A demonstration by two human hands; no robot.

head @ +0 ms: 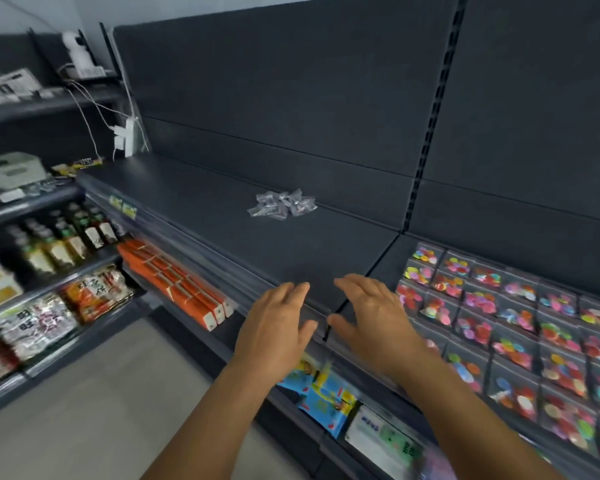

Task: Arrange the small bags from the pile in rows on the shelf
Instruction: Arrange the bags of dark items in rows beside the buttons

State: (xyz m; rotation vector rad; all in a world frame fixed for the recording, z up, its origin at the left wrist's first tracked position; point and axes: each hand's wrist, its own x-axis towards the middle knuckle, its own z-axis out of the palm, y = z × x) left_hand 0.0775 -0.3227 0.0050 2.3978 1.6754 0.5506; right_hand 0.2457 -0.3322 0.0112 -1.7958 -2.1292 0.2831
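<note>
Right bay: rows of clear packets of coloured discs [520, 317], lying flat side by side on the dark neighbouring shelf.
Below, front: orange boxes [177, 282] lined up in a row, white ends facing out.
Lower down: blue snack packs [326, 400], a white-and-green pack [385, 441] just beside them.
Left unit: dark bottles [66, 237] standing upright, red and white noodle packs [66, 306] a tier under.
Far left corner: a white power strip [127, 138] with white cables [87, 109] trailing up.
Floor: pale grey floor [101, 393].
</note>
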